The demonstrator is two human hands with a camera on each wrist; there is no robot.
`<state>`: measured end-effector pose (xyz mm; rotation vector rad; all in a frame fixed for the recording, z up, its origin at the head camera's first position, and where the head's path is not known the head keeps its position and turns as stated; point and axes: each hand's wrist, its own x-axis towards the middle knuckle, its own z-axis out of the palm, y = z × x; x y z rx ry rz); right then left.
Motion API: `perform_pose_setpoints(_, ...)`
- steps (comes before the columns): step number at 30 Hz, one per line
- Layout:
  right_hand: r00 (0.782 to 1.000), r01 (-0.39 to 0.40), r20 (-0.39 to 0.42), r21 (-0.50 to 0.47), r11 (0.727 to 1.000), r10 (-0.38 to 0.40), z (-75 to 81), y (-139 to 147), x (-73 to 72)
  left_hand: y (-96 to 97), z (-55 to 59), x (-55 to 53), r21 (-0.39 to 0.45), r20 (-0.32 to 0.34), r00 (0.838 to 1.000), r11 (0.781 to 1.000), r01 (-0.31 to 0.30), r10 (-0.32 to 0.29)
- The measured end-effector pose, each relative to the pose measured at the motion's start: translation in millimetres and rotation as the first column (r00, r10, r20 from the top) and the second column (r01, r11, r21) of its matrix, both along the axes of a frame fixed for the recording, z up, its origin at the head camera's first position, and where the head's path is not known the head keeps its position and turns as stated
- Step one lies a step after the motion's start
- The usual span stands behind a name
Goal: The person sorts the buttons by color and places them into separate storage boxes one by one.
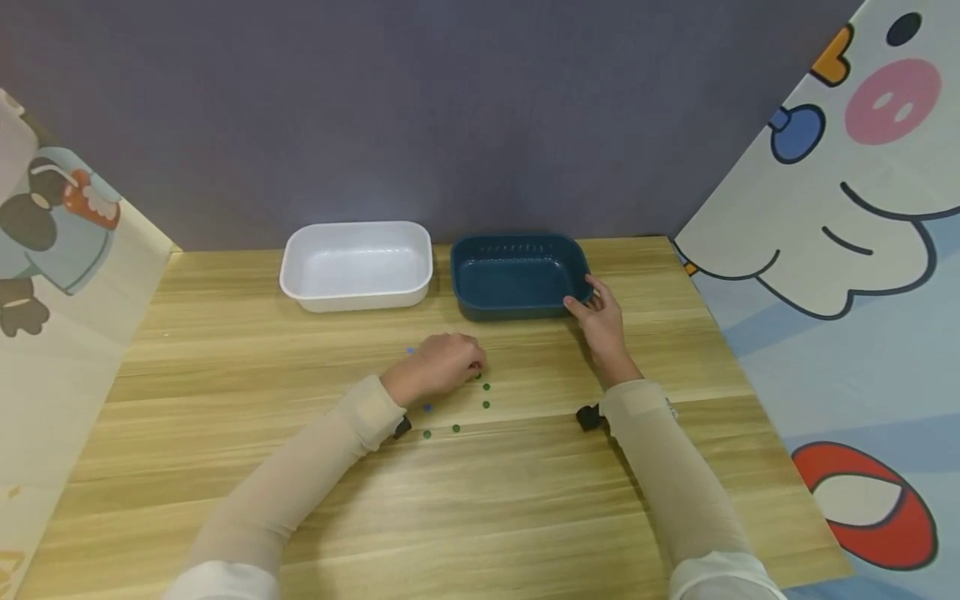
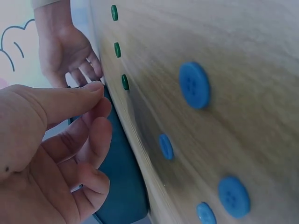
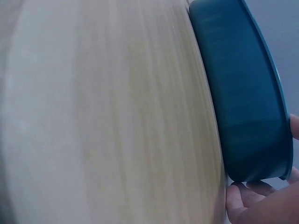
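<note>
In the head view, my left hand (image 1: 444, 364) is low over the table among small buttons, its fingers curled. Thumb and index fingertips come together beside a green button (image 2: 124, 82) in the left wrist view; no item shows between them. Two more green buttons (image 2: 117, 50) lie in line with it. Several blue buttons (image 2: 195, 85) lie flat nearer that wrist camera. My right hand (image 1: 600, 323) grips the near right corner of a dark blue plastic basket (image 1: 517, 313), thumb at the rim and fingers round the outside. Nothing shows inside the basket.
Left of the basket stands a white plastic tub (image 1: 356, 302), also with nothing visible in it. Both sit on the wooden table (image 1: 525, 508) against a grey partition (image 1: 450, 117). Cartoon-printed panels (image 1: 847, 275) flank the table.
</note>
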<state>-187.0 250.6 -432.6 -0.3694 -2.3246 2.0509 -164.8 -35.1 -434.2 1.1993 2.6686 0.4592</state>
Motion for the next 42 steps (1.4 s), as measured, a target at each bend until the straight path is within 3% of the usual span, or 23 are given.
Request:
perform_pose_setpoints(23,1.000,-0.002,-0.016,-0.007,1.000,0.002,1.4,0.5,-1.9,5.9,-5.3,0.3,-0.063,-0.057,0.995,0.995,0.072,-0.076)
perform_pose_setpoints(35,1.000,-0.003,-0.012,-0.012,1.000,0.002,-1.0,2.4,-0.6,8.8,-10.6,-1.0,-0.056,-0.025,0.999,0.998,0.041,-0.043)
perform_pose_setpoints(42,1.000,-0.005,-0.013,-0.022,1.000,0.004,-2.5,2.9,-0.1,8.9,-9.7,-0.7,-0.060,-0.051,0.998,0.997,0.045,-0.048)
